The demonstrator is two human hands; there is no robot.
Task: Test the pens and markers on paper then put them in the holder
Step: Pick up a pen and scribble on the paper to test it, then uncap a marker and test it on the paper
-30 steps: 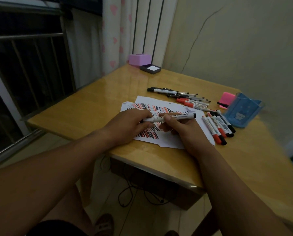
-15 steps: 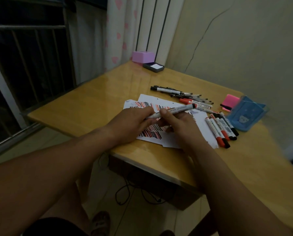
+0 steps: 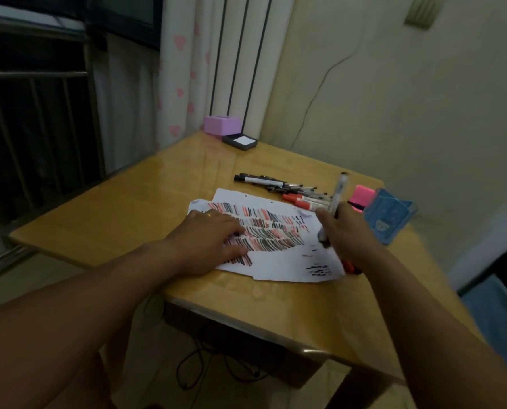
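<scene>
Head view. Shows the left hand (image 3: 211,240) laid flat on the striped left part of the paper (image 3: 287,261), fingers straight and spread, pinning the sheet toward the near edge of the tabletop (image 3: 128,219). Shows the right hand (image 3: 349,231) with fingers curled round a white-barrelled marker (image 3: 337,199), held steeply, lower end blurred just above the sheet's right part, upper end leaning toward the far edge. Cannot tell whether that lower end is capped or bare.

Places the blue pen holder (image 3: 391,216) at the right edge, just beside the right hand, with a pink block (image 3: 361,196) against its far side. Cannot make out anything standing inside. Leaves a heap of loose pens (image 3: 275,184) and red-capped markers (image 3: 305,200) beyond the paper, toward the far edge.

Looks like a test stroke about to begin. Aim for the blank patch right of the stripes, above the small black marks near the sheet's near-right corner. Touch down lightly and pull one short line; press with the left palm to stop any sliding on the glossy top. Mind the markers half hidden under the right wrist (image 3: 353,268). Cap firmly before dropping into the holder.
</scene>
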